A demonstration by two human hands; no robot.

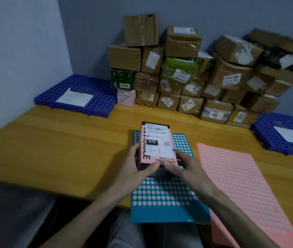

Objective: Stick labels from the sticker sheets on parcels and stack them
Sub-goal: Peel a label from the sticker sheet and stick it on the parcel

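Pink box (157,145) gripped by both hands (138,169) (183,167) over blue sheet (167,197) — blue dot (173,150) being applied; stacking judged next.

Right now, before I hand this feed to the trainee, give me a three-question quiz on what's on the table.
1. True or false: the pink parcel is held by both the left hand and the right hand.
2. Which sticker sheet lies under the held parcel: A) the blue sticker sheet, B) the pink sticker sheet, C) neither?
3. Fill in: the large printed number on the parcel's shipping label reads ___.

Key: 1 true. 2 A; the pink sheet lies to its right on the wooden table. 3 070.
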